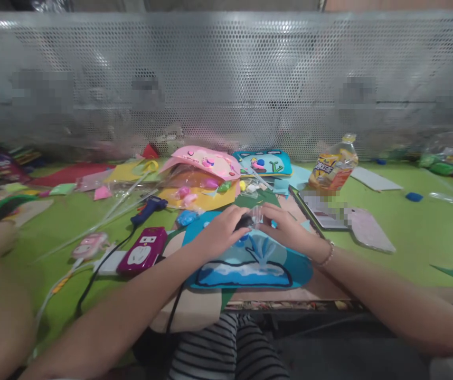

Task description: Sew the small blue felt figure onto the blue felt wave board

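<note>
Both hands meet over a blue craft sheet [250, 274] that carries a black-outlined wavy shape and a pale blue fan-like figure. Between the fingers of my left hand [224, 230] is a small dark lump [245, 222] in clear plastic. My right hand [285, 228], with a beaded bracelet at the wrist, has its fingers bent against the clear plastic wrapping [256, 215] on the lump's right side. The fingertips partly hide the lump, so its exact kind does not show. A blue lump in plastic [187, 217] lies just left of the sheet's top edge.
Left of the sheet lie a dark blue glue gun [147, 209] with its cord, a purple case [143, 252] and a pink charger [91, 245]. A bottle [335, 163] and a phone [323, 208] are at right. Another person's arm [0, 274] reaches in at left.
</note>
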A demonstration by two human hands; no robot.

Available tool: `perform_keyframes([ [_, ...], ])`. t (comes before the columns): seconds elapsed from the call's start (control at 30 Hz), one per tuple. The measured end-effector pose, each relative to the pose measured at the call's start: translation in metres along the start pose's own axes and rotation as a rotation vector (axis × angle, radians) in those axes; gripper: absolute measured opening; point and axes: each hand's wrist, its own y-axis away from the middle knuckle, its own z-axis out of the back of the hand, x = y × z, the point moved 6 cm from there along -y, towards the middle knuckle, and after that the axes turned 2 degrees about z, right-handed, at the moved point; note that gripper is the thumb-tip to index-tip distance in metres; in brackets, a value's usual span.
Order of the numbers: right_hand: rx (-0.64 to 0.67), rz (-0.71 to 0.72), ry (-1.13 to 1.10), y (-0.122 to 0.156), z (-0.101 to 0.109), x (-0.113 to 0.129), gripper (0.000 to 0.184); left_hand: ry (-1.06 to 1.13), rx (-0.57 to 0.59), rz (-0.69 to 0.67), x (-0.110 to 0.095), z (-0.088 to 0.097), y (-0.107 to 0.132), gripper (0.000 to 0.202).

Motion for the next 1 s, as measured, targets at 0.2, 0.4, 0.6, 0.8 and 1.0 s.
perform_keyframes([
  [0.2, 0.018, 0.019, -0.044, -0.003, -0.005, 0.006, 0.009, 0.019, 0.026, 0.018, 0.003, -0.003, -0.001, 0.027],
  [0.4, 0.067, -0.036, -0.062, -0.001, -0.001, -0.001, 0.012, 0.055, 0.033, 0.044, 0.002, -0.003, -0.002, 0.028],
  [0.6, -0.016, -0.106, -0.046, 0.006, 0.009, -0.010, 0.008, 0.094, -0.040, 0.062, 0.002, 0.003, -0.002, 0.035],
  [0.8, -0.055, -0.028, -0.028, 0.003, 0.008, -0.006, 0.004, 0.119, -0.065, 0.101, 0.005, 0.003, -0.002, 0.034],
  [1.0, -0.089, 0.085, 0.034, 0.001, -0.001, 0.016, 0.015, 0.172, -0.031, 0.091, 0.003, -0.005, 0.000, 0.029],
])
